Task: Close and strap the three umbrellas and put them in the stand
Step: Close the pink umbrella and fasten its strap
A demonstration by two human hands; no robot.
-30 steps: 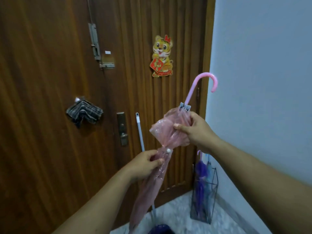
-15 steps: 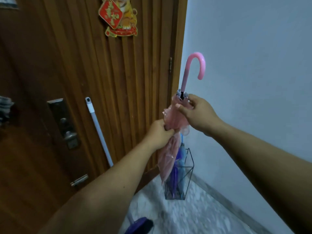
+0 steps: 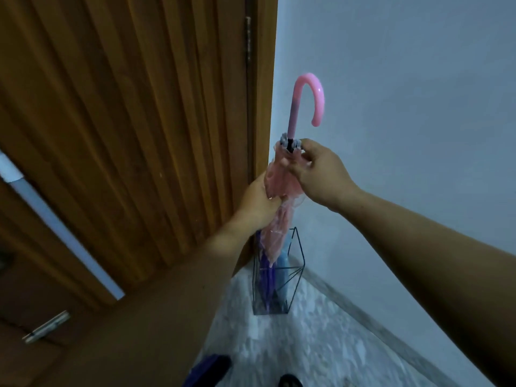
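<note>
Both bare forearms reach forward and up from the bottom of the view, left from lower centre, right from the lower right edge. Left hand (image 3: 258, 201) sits lower, back of hand toward the camera, fingers curled round the bunched middle of the pink umbrella (image 3: 279, 191), gripping it. Right hand (image 3: 315, 171) is higher and just right of the left, wrist bent slightly, thumb and fingertips pinching the top of the folded canopy just under the handle shaft. The hands are close together, one above the other, not touching as far as can be told. Right fingers partly hidden by the canopy folds.
</note>
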